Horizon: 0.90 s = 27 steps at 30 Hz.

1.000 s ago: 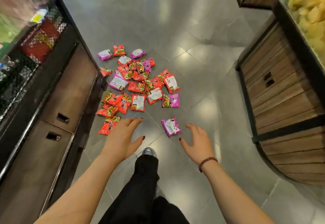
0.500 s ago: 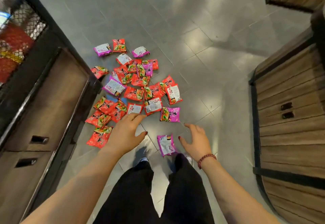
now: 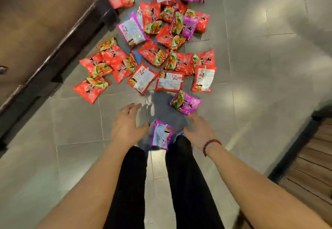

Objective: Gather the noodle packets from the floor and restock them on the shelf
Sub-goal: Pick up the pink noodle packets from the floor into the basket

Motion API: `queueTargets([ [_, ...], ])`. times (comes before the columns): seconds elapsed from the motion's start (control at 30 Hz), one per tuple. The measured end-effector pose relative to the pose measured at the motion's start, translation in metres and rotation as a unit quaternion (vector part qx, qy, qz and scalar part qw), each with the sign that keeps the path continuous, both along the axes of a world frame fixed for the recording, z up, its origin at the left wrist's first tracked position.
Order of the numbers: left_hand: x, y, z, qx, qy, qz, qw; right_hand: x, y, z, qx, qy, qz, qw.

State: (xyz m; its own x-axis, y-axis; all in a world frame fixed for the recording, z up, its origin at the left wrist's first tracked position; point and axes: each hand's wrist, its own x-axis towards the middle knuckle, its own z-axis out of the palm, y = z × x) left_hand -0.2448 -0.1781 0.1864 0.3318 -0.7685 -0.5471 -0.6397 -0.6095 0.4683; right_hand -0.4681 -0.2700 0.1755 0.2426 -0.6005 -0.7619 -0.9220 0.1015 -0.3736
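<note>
Standing over a grey tiled floor (image 3: 260, 67) in black trousers (image 3: 133, 184), looking straight down. Holding the left hand (image 3: 125, 128) low and wide, fingers spread and gripping nothing, a thin ring (image 3: 124, 110) showing on one finger. Holding the right hand (image 3: 199, 131) likewise wide and empty, a dark red bead bracelet (image 3: 211, 143) circling the wrist. Flanking, between the two hands, a single purple plastic noodle packet (image 3: 161, 135) lying white back up on the floor just ahead of the trouser legs; hard to tell whether either thumb is touching it. Lying just beyond the right hand's fingertips, a second purple noodle packet (image 3: 185, 103), printed face up, apart from the rest. Spreading farther ahead, a loose heap of red and purple noodle packets (image 3: 152, 54), some overlapping, some turned white side up, all on the floor. Standing along the left, a dark brown cabinet with a black frame (image 3: 45, 22), several red packets lying close to its base. Showing at the right edge, a wooden slatted unit with a black rim (image 3: 314, 166).
</note>
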Motion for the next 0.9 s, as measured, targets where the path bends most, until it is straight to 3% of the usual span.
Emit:
queueTargets([
  [0.23,-0.02,0.023,-0.182,0.063,0.063,0.085,0.992,0.0,-0.007,-0.191,0.132,0.05,0.077,0.987],
  [0.37,-0.019,0.036,-0.281,0.087,0.1,0.101,0.986,-0.002,0.003,-0.291,0.127,0.057,-0.013,0.99],
  [0.5,-0.02,0.05,-0.354,0.088,0.119,0.102,0.984,-0.005,0.03,-0.368,0.19,0.082,-0.097,0.974],
  [0.63,-0.025,0.066,-0.4,0.107,0.15,0.125,0.975,-0.013,0.075,-0.417,0.204,0.053,-0.233,0.949],
  [0.77,-0.037,0.077,-0.422,0.135,0.2,0.179,0.954,-0.007,0.104,-0.431,0.146,-0.007,-0.389,0.909],
  [0.83,-0.042,0.081,-0.425,0.154,0.222,0.192,0.943,-0.003,0.111,-0.434,0.144,-0.033,-0.425,0.893],
  [0.9,-0.047,0.084,-0.426,0.169,0.261,0.205,0.928,0.0,0.111,-0.434,0.127,-0.054,-0.413,0.9],
])
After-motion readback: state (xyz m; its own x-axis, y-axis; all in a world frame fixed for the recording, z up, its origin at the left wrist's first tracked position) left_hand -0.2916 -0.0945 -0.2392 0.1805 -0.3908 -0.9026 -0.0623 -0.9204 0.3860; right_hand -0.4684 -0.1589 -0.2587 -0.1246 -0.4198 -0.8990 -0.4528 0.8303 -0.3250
